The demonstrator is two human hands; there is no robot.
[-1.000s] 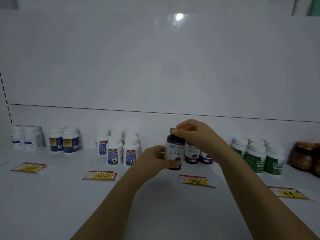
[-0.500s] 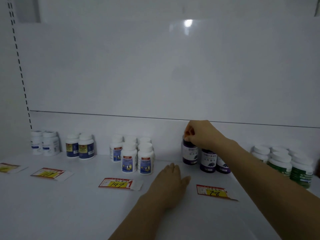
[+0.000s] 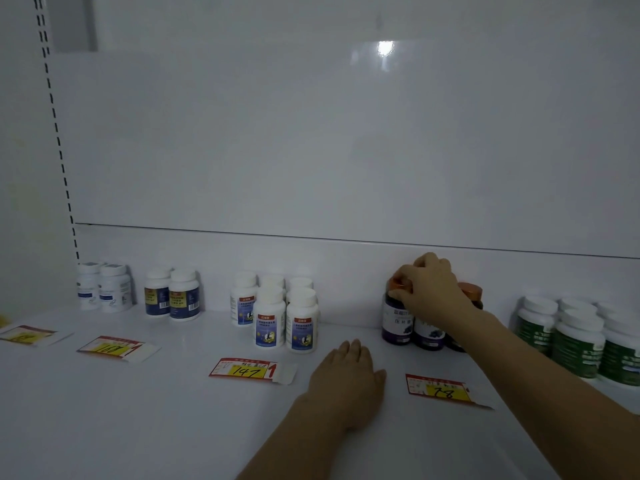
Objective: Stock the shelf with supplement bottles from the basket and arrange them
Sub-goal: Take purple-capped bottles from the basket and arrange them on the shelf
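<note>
Right hand (image 3: 433,289) grips orange cap of purple bottle (image 3: 396,320), fingers curled over top; left hand (image 3: 348,379) flat on shelf (image 3: 138,410), fingers pointing toward bottle.

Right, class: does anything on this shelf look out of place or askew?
The price tags lie flat on the shelf, each tilted differently rather than fixed along an edge. The bottles stand upright; nothing is spilled.
</note>
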